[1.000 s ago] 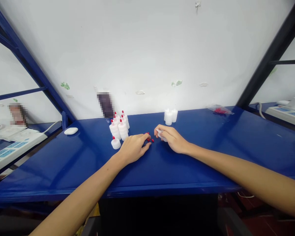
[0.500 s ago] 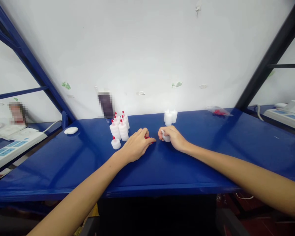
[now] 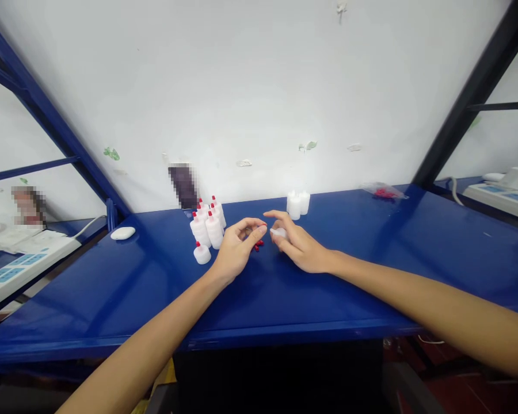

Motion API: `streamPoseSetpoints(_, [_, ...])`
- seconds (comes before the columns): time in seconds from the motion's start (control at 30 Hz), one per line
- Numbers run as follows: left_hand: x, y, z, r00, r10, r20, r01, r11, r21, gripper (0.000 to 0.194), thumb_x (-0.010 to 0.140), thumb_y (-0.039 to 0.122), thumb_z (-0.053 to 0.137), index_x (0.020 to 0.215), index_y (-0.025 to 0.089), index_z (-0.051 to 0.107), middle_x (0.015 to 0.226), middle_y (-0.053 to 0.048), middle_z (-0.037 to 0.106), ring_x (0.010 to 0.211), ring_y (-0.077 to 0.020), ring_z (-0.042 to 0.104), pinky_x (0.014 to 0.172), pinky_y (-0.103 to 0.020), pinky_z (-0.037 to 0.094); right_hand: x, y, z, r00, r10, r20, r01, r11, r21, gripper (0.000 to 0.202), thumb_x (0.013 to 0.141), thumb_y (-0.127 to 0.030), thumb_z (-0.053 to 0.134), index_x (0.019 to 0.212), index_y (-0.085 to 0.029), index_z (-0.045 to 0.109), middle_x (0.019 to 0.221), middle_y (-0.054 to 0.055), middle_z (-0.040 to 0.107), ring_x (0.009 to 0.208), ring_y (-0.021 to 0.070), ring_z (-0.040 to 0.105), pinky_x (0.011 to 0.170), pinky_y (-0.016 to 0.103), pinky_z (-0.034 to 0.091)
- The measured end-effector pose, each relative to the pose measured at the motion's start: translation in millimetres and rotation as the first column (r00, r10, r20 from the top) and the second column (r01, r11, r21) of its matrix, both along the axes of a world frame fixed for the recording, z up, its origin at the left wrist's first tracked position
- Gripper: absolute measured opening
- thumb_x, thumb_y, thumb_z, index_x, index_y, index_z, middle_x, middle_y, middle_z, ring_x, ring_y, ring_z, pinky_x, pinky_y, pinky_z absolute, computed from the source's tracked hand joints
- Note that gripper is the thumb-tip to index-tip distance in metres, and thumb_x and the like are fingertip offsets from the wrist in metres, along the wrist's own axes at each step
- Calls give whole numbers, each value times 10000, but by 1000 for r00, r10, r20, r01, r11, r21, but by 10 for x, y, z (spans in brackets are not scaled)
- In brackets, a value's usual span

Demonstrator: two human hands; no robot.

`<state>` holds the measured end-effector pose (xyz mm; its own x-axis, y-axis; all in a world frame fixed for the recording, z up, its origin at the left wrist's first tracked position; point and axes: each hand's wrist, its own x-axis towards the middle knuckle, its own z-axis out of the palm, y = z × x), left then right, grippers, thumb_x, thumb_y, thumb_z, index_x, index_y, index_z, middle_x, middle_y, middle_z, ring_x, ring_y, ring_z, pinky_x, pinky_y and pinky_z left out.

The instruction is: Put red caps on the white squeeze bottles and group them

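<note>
Between thumb and forefinger, my left hand (image 3: pixel 237 246) pinches a small red cap (image 3: pixel 265 225). My right hand (image 3: pixel 301 244) is closed around a white nozzle top (image 3: pixel 280 232), its tip pointing left toward the red cap; fingers cover the rest of this piece. Cap and nozzle are close together but apart. Loose red caps (image 3: pixel 259 245) lie on the table just under my left fingers. To the left stand several white bottles (image 3: pixel 214 230) with red tips. Beside them in front is a short white nozzle top with a red cap (image 3: pixel 202 253).
Several uncapped white bottles (image 3: pixel 294 206) stand at the back beyond my right hand. A clear bag of red caps (image 3: pixel 385 192) lies at the back right. On the left rests a white oval case (image 3: pixel 123 233) on the blue table (image 3: pixel 125 299), against a wall.
My left hand has lifted off the loose caps with one red cap. My right hand has turned its white piece toward the left hand, forefinger now stretched out.
</note>
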<state>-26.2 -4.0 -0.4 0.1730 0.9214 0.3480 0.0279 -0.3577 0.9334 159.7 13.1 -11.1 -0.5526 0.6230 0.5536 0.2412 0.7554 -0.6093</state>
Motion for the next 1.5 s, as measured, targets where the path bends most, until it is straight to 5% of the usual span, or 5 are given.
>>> streamPoseSetpoints(0.17, [254,-56,9,935,-108,338,173,971,-166,300,780,387,768,940,168,641,768,22,545,638,-64,459,544,-187,336,-31,-17,-9,995,56,-82,-43,989,143,401,994,-225,396,1393,-234,352,1276,117,573,1091,216,605,942,398,493])
streamPoseSetpoints(0.33, [354,-78,83,886,-117,449,242,942,-233,348,740,375,800,971,176,632,703,38,529,640,-72,487,576,-192,388,-7,-13,7,990,9,-144,-6,1000,23,323,1024,-292,376,1336,-214,415,969,58,633,827,171,627,768,329,517])
streamPoseSetpoints(0.6, [298,130,115,885,-185,427,294,934,-204,377,749,378,796,985,200,561,758,40,580,674,-79,553,610,-201,463,46,13,50,985,-46,-167,48,999,5,332,1037,-368,367,1335,-230,412,808,-3,565,605,123,533,615,272,454])
streamPoseSetpoints(1.0, [142,261,-5,922,-316,224,352,925,-141,368,830,440,720,1034,195,535,758,29,598,649,-99,599,560,-210,516,80,26,68,999,-13,-30,14,1000,19,391,1027,-329,387,1406,-237,419,992,55,627,800,164,601,776,331,492])
streamPoseSetpoints(1.5, [228,52,-38,952,-291,99,299,951,-82,338,828,454,701,894,167,535,634,61,516,484,-38,393,478,-190,287,78,-54,181,998,-4,63,8,998,-56,124,879,-195,550,982,-219,484,794,-33,605,618,107,515,596,230,390])
